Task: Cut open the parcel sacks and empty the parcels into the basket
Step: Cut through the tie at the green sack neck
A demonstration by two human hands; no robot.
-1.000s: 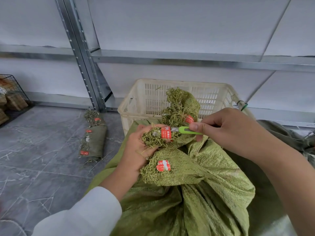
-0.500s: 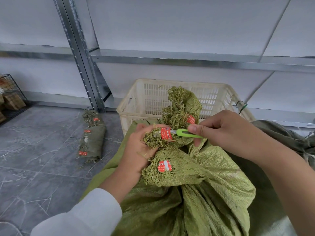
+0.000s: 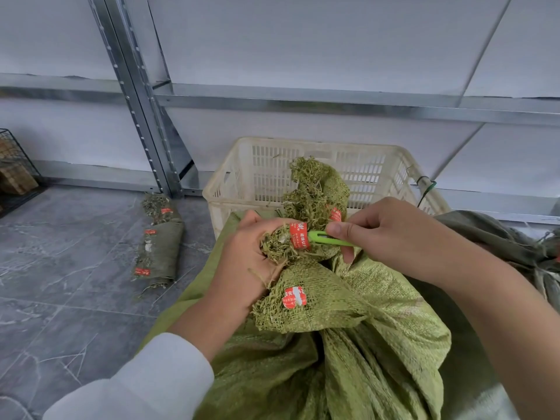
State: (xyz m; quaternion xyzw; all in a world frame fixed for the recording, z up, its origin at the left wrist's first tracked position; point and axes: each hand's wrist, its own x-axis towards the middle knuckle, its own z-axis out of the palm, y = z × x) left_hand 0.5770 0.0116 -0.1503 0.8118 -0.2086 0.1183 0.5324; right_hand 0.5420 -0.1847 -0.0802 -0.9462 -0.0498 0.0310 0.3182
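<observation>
A full green woven parcel sack leans toward me in front of a cream plastic basket. Its frayed neck is bunched and bound with red tape. My left hand grips the bunched neck from the left. My right hand pinches a bright green cutter whose tip touches the red tape. Another red label sits lower on the folded mouth. The parcels inside are hidden.
A flat, folded green sack with red tags lies on the grey tiled floor at left. Metal shelving uprights stand behind. A black wire crate sits far left. Another grey-green sack lies at right.
The cutter's tip has stayed at the red tape on the neck while both hands hold their grip. The view has shifted only slightly.
</observation>
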